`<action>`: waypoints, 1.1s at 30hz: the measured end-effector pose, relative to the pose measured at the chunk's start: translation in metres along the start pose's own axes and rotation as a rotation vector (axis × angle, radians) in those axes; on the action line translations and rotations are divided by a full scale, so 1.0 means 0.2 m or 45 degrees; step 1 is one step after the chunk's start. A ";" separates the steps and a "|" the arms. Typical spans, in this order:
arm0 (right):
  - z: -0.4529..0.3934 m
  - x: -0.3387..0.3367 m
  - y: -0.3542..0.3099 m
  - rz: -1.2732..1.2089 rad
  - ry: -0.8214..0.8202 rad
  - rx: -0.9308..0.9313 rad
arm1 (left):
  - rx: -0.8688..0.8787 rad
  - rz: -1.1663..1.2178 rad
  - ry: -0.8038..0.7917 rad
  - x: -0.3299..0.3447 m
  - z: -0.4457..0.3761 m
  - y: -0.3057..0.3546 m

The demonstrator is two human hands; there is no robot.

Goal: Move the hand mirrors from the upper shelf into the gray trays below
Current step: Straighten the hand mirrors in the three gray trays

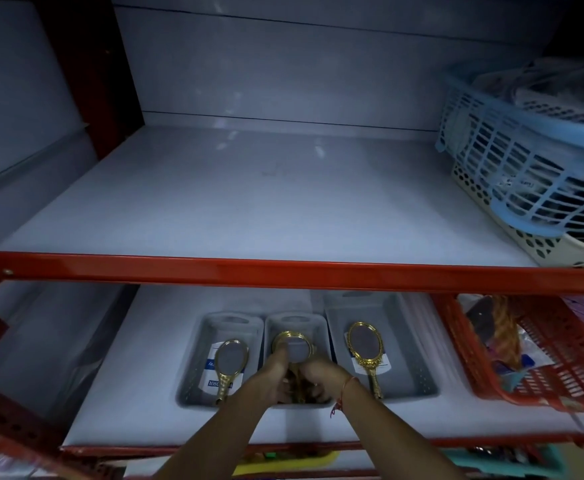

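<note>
Both hands are down in the middle gray tray (297,327), and they meet over a gold hand mirror: the left hand (273,375) is wrapped on the middle mirror (292,346), thumb pressed up against the round gold frame, while the right hand (318,381) is curled tight at the handle end, a red thread around its wrist. The mirror's face lies inside the middle tray, glass up. Just left of that tray, the left gray tray (193,368) holds a left mirror (229,363), handle toward the camera. Just right of the middle tray, the right gray tray (418,358) carries an oval mirror (366,349). Farther right, a red basket (560,379) sits full of goods. Above the middle tray, the upper shelf (249,202) shows white board, with a blue basket (526,161) stacked on a cream basket (543,244) at its right end.
</note>
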State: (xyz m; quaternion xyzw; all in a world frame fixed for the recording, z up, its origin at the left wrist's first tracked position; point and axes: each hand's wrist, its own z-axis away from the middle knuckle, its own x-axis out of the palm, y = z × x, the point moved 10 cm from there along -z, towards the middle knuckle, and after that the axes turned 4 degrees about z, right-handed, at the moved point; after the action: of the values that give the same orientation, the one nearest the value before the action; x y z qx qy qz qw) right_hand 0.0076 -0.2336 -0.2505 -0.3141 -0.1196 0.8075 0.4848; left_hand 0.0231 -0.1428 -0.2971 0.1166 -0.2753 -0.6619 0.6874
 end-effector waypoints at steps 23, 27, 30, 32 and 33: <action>-0.12 -0.28 0.04 -0.293 0.005 -0.135 | 0.368 -0.096 0.321 0.01 -0.01 0.19; -0.13 -0.63 0.18 -0.493 0.202 -0.140 | 0.282 0.003 0.081 0.28 0.01 0.18; -0.13 -0.78 0.34 -0.617 0.284 -0.089 | 0.169 -0.095 -0.092 0.50 0.01 0.10; -0.14 -0.79 0.43 -0.595 0.263 -0.042 | 0.150 -0.127 -0.116 0.59 0.01 0.05; -0.14 -0.78 0.47 -0.568 0.258 -0.013 | 0.136 -0.136 -0.106 0.61 -0.01 0.02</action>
State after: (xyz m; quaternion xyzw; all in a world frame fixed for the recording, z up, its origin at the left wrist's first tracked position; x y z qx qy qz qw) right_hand 0.0105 -0.4171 -0.2579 -0.3617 -0.1410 0.6442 0.6590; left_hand 0.0247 -0.2614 -0.2698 0.1401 -0.3319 -0.6861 0.6320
